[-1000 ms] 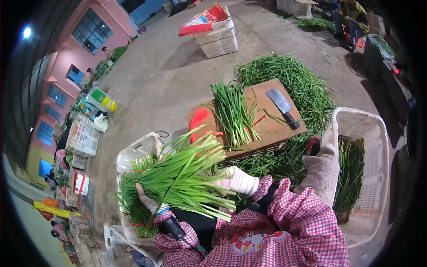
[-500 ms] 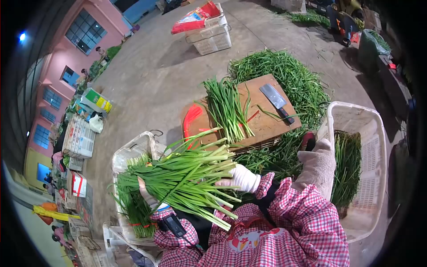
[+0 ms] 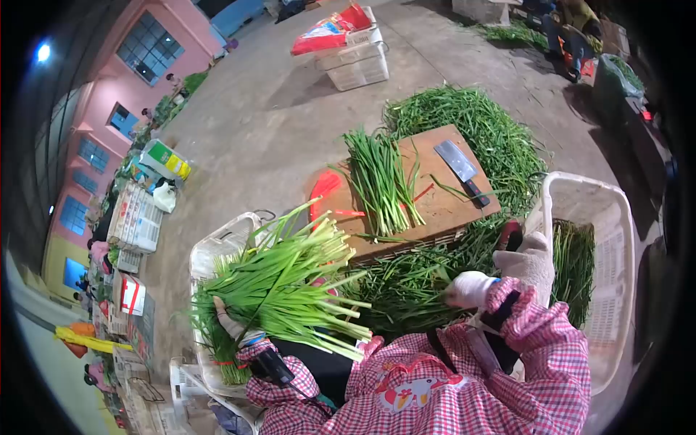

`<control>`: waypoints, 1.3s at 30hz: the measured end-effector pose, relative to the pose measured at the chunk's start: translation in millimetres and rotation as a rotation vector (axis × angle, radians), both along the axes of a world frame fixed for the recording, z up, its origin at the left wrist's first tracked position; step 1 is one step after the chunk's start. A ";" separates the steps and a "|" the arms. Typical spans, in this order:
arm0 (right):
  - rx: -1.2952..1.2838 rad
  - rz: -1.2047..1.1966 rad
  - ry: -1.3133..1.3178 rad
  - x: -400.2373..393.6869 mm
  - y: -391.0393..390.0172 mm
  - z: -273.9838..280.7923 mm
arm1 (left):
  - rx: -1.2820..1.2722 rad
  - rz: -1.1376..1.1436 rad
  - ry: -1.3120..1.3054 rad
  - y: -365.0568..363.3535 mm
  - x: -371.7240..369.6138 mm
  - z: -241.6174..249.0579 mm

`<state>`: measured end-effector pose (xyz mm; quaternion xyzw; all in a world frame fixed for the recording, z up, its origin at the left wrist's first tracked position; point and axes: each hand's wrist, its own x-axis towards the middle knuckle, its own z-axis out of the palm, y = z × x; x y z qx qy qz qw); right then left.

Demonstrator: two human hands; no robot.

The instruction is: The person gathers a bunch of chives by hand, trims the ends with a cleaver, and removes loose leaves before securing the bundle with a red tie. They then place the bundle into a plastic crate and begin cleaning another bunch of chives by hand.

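Observation:
A thick bunch of garlic chives [image 3: 290,283] lies across my left forearm, pale stem ends fanned to the right. My left hand [image 3: 230,322], in a glove with bare fingertips, is closed around its leafy part. My right hand [image 3: 470,290], white-gloved, is apart from the bunch, over a heap of loose greens [image 3: 406,290] before my lap. Its fingers are smeared by motion. Beyond, a wooden board [image 3: 435,210] carries a smaller bunch of chives [image 3: 384,181], a cleaver [image 3: 458,163] with a dark handle, and red ties [image 3: 326,185].
A white crate [image 3: 609,290] with chives stands at my right; another crate [image 3: 217,243] is under the held bunch at left. Cut greens [image 3: 471,123] are heaped behind the board. Farther off stand stacked crates [image 3: 355,69] with a red bag. A seated person [image 3: 576,32] is at upper right.
My right hand has left the stem ends of the held bunch and moved right, over the loose greens. The bunch stays in my left hand, its stems fanned more upward.

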<state>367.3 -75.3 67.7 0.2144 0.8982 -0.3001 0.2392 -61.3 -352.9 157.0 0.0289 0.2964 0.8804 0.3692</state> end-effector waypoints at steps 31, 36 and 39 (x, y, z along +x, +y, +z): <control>-1.606 -0.308 0.857 -53.8 -66.7 49.3 | -0.051 0.303 0.201 77.0 50.0 24.1; -0.093 0.237 0.128 1.4 -22.9 9.5 | -0.055 0.365 0.137 69.2 52.4 38.4; 0.109 0.102 -0.015 -6.7 -26.8 76.4 | 0.002 0.318 0.137 65.9 53.7 41.5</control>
